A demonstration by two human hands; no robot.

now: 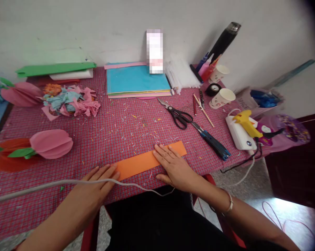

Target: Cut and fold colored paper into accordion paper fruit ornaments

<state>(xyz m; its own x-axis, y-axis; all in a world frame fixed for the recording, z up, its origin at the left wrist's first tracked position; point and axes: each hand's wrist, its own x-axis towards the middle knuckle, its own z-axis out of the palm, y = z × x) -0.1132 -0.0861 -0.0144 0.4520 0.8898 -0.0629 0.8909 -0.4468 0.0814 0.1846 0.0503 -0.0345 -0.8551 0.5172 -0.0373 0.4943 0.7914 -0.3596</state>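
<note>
An orange paper strip (139,164) lies flat near the front edge of the cloth-covered table. My left hand (101,181) rests with outstretched fingers on the strip's left end. Toward its right end, my right hand (173,164) presses flat, fingers stretched over the paper and thumb held out to the side. Neither hand grips anything. Beyond the strip lie black-handled scissors (178,115) with their blades pointing away to the left. A blue and black utility knife (212,141) is to the right of them. A pale cable (68,182) passes across the view over my left hand.
Pink paper fruits (52,143) and crumpled paper scraps (73,99) occupy the left. Coloured sheets (136,80), a phone (155,52) and white glue sticks (183,75) stand at the back. Paper cups (222,98) and a yellow glue gun (247,123) on a white power strip (238,136) are right.
</note>
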